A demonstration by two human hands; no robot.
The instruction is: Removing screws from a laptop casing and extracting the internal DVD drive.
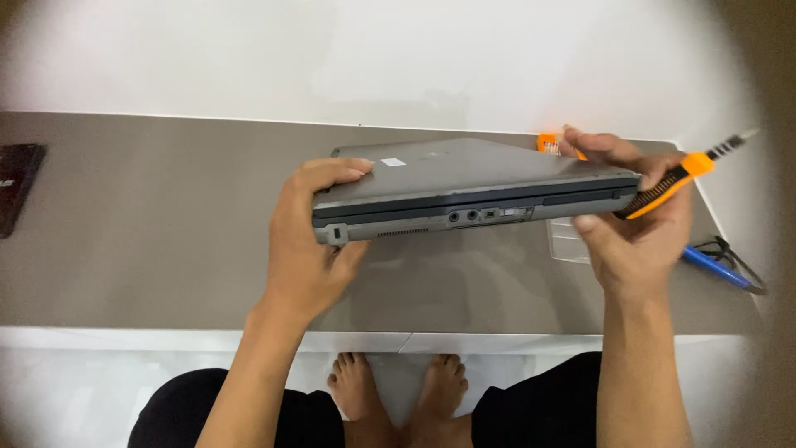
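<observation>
Home repair desk (166, 249): laptop (464, 178), screwdriver (672, 182)

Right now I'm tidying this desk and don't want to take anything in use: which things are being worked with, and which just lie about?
In use:
grey laptop, gripped by left hand and right hand
orange-handled screwdriver, in the right hand

Lying about:
blue-handled tool
clear plastic tray
black object at the table's left edge

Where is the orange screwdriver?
In the head view, the screwdriver is on the right, in the right hand, which also grips the laptop's right end above the table.
</observation>
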